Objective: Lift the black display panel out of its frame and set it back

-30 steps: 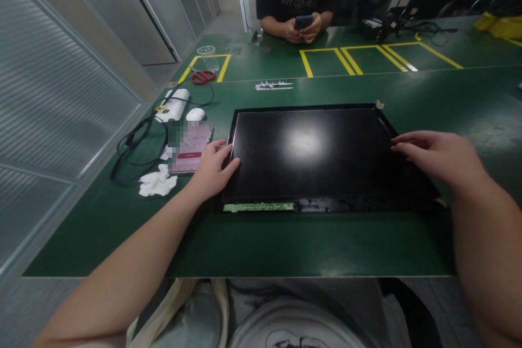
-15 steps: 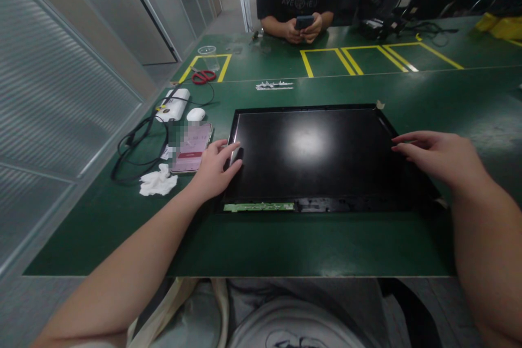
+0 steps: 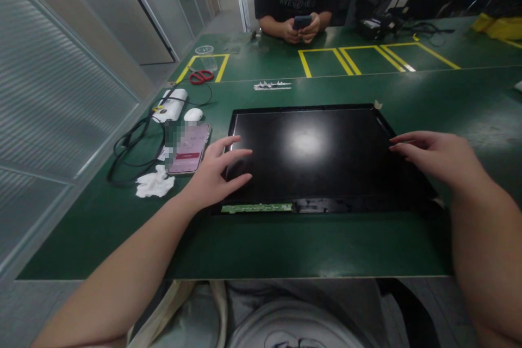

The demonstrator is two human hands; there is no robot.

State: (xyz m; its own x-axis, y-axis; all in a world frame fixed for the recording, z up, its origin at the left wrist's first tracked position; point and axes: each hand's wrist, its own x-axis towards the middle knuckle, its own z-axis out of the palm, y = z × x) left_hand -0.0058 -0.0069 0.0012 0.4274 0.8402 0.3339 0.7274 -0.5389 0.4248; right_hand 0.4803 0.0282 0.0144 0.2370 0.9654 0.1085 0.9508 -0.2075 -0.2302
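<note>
A black flat display panel point(image 3: 326, 168) lies face up in front of me, a bright reflection on its screen. A narrow green circuit board point(image 3: 256, 207) runs along the left part of its near edge. Over the panel's left edge is my left hand point(image 3: 216, 171), open, with fingers and thumb spread; whether the fingertips touch the screen I cannot tell. At the panel's right edge my right hand point(image 3: 440, 157) has its thumb and fingers drawn together on the frame. A bit of tape point(image 3: 378, 104) sticks up at the far right corner.
Left of the panel lie a phone point(image 3: 190, 147), crumpled tissue point(image 3: 155, 182), a white mouse-like object point(image 3: 193, 115), a white box point(image 3: 170, 105), black cable point(image 3: 118, 160) and red-handled scissors point(image 3: 201, 76). White strips point(image 3: 272, 86) lie beyond. Across the table point(image 3: 318, 250), a person point(image 3: 299, 0) holds a phone.
My left hand has spread its fingers wider and shifted slightly over the screen from the left edge. My right hand stays at the right edge; the panel appears unmoved.
</note>
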